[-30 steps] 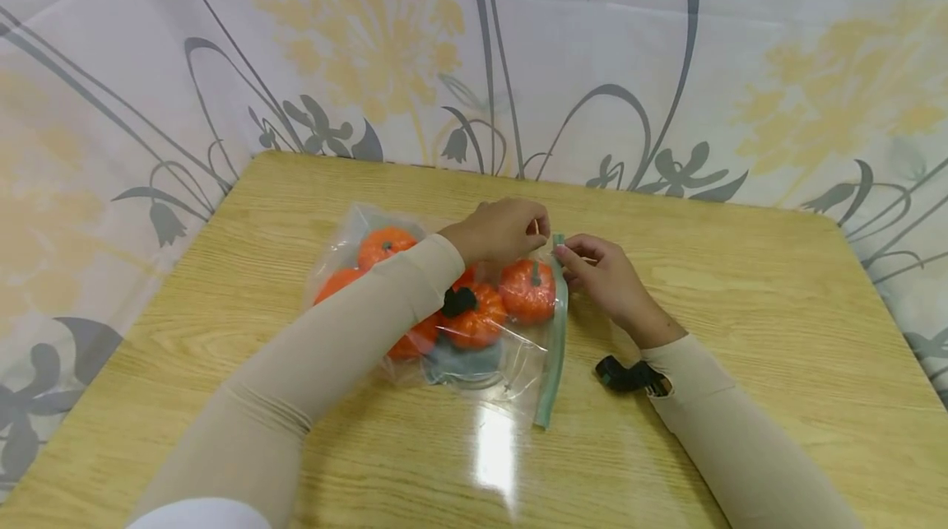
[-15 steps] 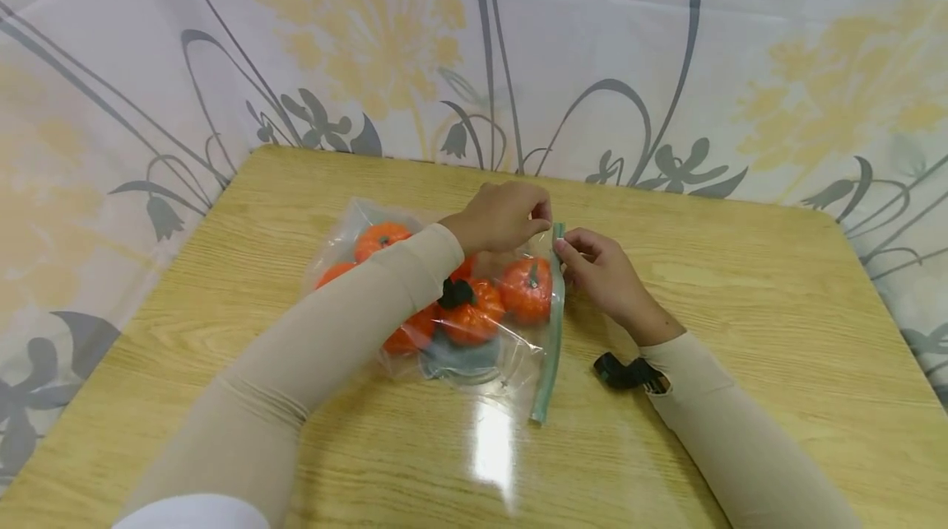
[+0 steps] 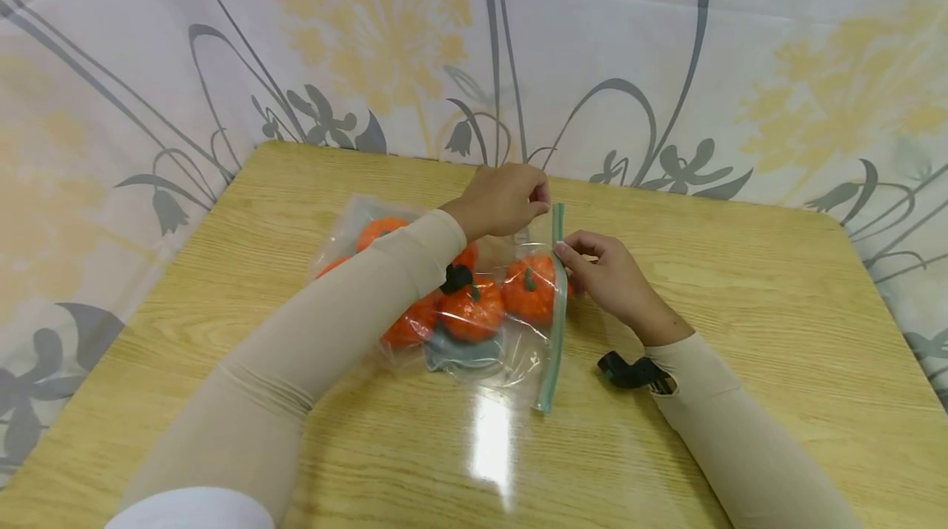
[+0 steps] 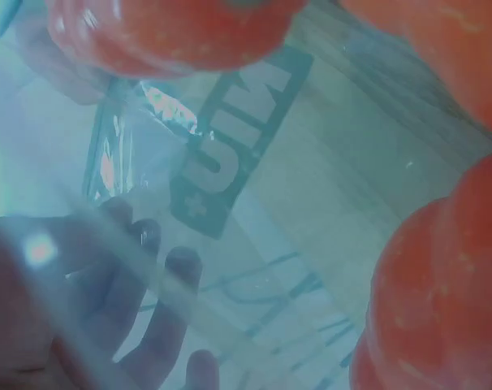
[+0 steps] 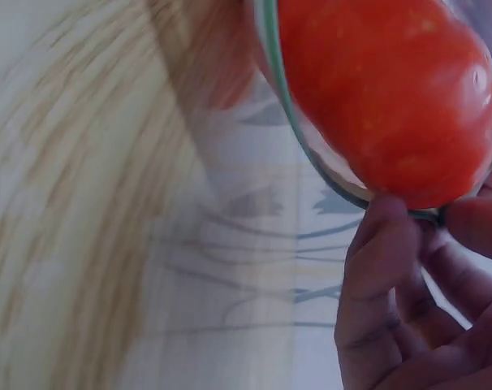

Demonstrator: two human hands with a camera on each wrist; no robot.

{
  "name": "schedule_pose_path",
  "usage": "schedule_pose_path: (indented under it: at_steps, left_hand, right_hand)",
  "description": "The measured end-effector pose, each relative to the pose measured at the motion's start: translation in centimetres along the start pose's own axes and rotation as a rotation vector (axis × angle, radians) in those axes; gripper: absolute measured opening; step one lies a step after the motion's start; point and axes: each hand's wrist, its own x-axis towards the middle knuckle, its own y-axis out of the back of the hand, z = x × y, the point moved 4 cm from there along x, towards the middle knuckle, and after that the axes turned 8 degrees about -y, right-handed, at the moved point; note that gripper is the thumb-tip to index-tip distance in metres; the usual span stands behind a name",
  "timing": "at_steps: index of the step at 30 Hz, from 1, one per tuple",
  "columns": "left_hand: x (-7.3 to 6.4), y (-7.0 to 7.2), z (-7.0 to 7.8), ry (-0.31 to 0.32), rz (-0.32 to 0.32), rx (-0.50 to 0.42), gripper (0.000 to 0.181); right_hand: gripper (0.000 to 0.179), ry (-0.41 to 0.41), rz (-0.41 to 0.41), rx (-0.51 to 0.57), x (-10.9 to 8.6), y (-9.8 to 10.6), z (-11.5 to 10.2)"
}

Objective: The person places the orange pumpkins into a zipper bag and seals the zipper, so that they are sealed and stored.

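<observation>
A clear zip bag (image 3: 518, 356) lies on its side with several small orange pumpkins (image 3: 471, 311) inside. Its green zip strip (image 3: 554, 348) runs along the right-hand edge. My right hand (image 3: 611, 278) pinches that strip between thumb and forefinger, close to one pumpkin (image 5: 392, 97) at the bag's mouth. My left hand (image 3: 504, 198) reaches across the bag and grips its film by the strip's far end, fingers curled. Through the film in the left wrist view, left-hand fingers (image 4: 161, 309) show beside a printed label (image 4: 238, 134). The left forearm hides part of the bag.
The wood-patterned table (image 3: 778, 331) carries the bag near its middle. A black wrist device (image 3: 629, 373) sticks out of the right sleeve. A flowered cloth (image 3: 563, 44) hangs behind the table's far edge.
My left hand has moved toward the table's far edge, and the strip's far end has gone with it. The right hand keeps its pinch, now lower along the strip.
</observation>
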Motion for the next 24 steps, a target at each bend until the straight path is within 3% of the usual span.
schedule_pose_path:
  at_steps: [10, 19, 24]
  left_hand:
    - [0.01, 0.02, -0.21, 0.026, -0.008, 0.024, 0.014]
    - [-0.35, -0.23, 0.21, 0.036, -0.029, 0.045, 0.014]
    - [-0.33, -0.25, 0.23, 0.020, -0.012, 0.038, 0.012]
  right_hand:
    - [0.032, -0.061, -0.039, 0.029, -0.22, -0.03, -0.32]
    - [0.032, -0.073, -0.018, -0.084, -0.29, 0.18, -0.19]
    - [0.030, -0.096, -0.085, -0.042, -0.21, -0.11, 0.03]
